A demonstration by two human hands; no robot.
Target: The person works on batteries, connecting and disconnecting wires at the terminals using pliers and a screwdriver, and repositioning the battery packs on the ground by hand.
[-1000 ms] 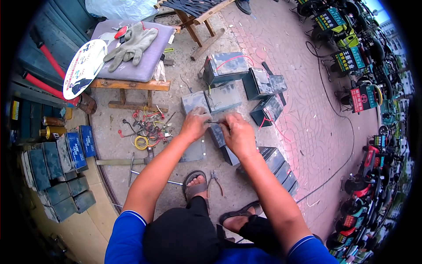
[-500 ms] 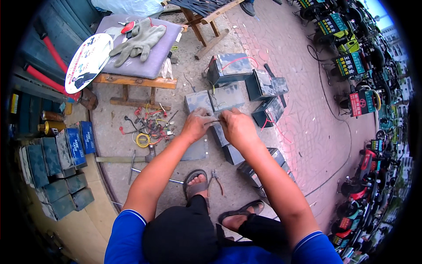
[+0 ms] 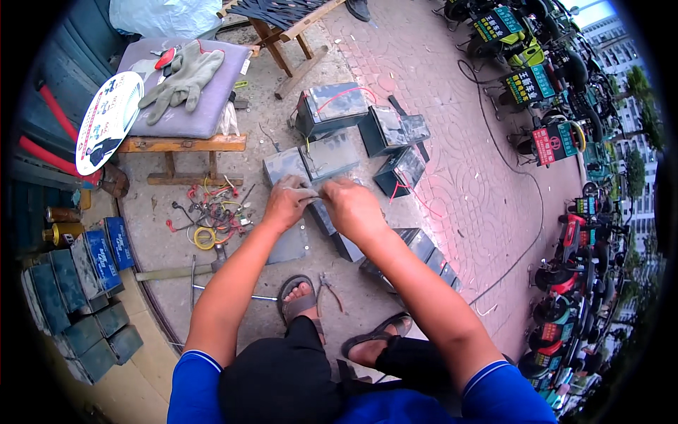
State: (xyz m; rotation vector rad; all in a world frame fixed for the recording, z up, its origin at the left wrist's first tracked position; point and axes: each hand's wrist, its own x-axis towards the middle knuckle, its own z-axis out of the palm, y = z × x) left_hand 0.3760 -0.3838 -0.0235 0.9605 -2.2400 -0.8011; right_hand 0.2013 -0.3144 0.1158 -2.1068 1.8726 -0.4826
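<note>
My left hand (image 3: 287,203) and my right hand (image 3: 349,205) meet at the fingertips above a cluster of dark, dusty box-shaped batteries. Fingers on both hands are closed in a pinch. Something thin and dark seems to lie between them, too small to make out. Just beyond the hands are a flat-lying battery (image 3: 332,156) and a grey-topped battery (image 3: 285,165). Partly under my right hand and forearm is another dark battery (image 3: 346,244). A larger battery with a red wire (image 3: 330,107) stands farther off.
Left of my hands lies a heap of wires and connectors (image 3: 212,212), with a hammer (image 3: 219,258) below it. Pliers (image 3: 328,291) rest beside my sandal. Gloves (image 3: 185,79) lie on a cushioned stool (image 3: 219,106). Stacked batteries (image 3: 92,268) stand left; parked scooters (image 3: 537,85) line the right.
The whole view has shifted, so the surroundings sit farther left in the picture. Both hands stay together over the batteries, still pinching, with little visible change in their pose.
</note>
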